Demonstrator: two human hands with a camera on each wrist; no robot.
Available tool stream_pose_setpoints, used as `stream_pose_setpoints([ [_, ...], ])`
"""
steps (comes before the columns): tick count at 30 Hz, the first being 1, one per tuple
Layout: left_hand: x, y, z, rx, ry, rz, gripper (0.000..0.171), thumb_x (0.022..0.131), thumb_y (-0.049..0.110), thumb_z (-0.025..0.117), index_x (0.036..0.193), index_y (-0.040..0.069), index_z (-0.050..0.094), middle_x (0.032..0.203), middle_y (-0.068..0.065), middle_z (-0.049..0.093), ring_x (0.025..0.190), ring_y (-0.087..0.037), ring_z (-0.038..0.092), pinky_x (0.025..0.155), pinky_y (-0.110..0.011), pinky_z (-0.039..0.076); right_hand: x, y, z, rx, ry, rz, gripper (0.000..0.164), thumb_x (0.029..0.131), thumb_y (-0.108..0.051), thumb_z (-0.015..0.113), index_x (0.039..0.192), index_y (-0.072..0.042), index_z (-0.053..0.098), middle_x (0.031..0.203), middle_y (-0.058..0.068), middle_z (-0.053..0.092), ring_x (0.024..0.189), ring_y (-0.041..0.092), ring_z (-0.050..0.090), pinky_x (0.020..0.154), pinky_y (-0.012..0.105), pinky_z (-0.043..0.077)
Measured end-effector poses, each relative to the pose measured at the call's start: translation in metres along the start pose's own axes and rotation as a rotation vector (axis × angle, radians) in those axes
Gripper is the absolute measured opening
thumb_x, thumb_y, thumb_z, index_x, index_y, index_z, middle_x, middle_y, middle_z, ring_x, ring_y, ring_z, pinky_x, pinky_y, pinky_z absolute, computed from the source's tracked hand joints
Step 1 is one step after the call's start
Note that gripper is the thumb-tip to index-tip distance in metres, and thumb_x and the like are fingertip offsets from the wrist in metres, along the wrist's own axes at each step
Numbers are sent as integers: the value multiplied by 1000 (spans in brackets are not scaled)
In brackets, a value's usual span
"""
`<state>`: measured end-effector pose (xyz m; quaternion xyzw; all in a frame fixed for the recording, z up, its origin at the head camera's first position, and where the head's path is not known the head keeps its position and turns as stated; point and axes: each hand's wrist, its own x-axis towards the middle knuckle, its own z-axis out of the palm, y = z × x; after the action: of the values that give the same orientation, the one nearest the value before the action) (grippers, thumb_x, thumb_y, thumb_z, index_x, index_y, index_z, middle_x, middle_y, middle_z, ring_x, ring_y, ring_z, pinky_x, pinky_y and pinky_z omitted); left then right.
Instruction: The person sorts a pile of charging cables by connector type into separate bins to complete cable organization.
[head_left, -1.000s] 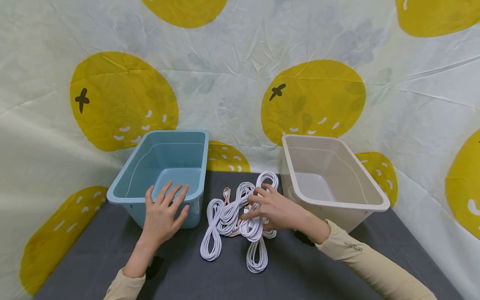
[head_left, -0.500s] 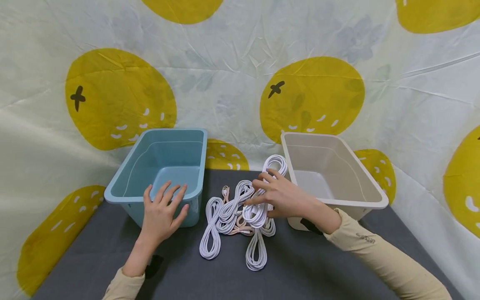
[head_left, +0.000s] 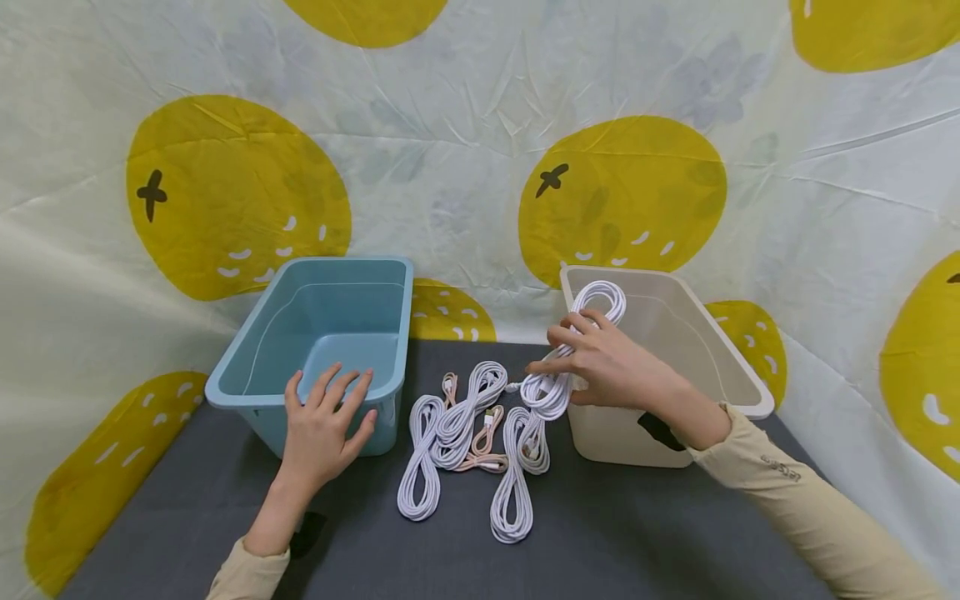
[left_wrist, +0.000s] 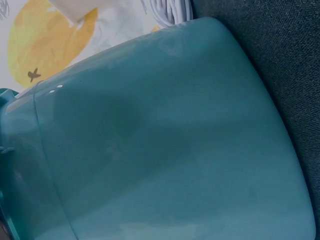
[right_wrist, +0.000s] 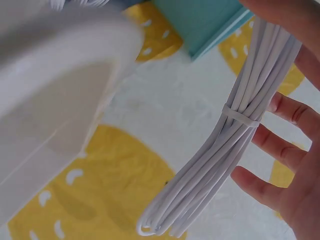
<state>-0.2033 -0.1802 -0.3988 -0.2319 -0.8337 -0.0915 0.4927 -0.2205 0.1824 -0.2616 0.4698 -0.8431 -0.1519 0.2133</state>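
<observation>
In the head view my right hand [head_left: 618,358] holds a bundled white cable [head_left: 546,397] in the air by the left rim of the beige bin [head_left: 626,433]. The right wrist view shows the bundle [right_wrist: 215,155] gripped between thumb and fingers, with a white tie round its middle. My left hand [head_left: 322,429] lies with fingers spread at the near rim of the blue bin [head_left: 247,398]. Nothing is held in it. Its fingers are out of sight in the left wrist view, which the bin's teal wall [left_wrist: 165,135] fills.
Between the bins lie several coiled cables on the dark table [head_left: 420,567]: white bundles [head_left: 422,483] and, among them, thinner pinkish ones [head_left: 487,429]. A patterned cloth [head_left: 450,150] hangs behind. The blue bin's floor [head_left: 352,354] is bare.
My right hand has lifted the white cable from the pile and carried it up and right to the beige bin's rim. More of the pinkish cables now shows. The left hand has stayed put.
</observation>
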Motion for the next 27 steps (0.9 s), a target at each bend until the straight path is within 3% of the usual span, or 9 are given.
stream_pose_setpoints([
  [19, 0, 0, 1, -8, 26, -1, 49, 89, 43, 33, 113, 11, 62, 100, -13, 62, 105, -34, 51, 91, -63, 22, -38, 61, 1, -36, -43, 146, 56, 52, -27, 84, 105, -30, 67, 93, 7, 52, 89, 26, 43, 74, 46, 37],
  [27, 0, 1, 1, -11, 32, -4, 49, 89, 43, 34, 112, 11, 62, 100, -13, 62, 104, -34, 51, 91, -62, 22, -47, 78, 6, 9, -101, 213, 56, 53, -20, 83, 106, -29, 67, 100, 8, 52, 96, 29, 42, 78, 51, 36],
])
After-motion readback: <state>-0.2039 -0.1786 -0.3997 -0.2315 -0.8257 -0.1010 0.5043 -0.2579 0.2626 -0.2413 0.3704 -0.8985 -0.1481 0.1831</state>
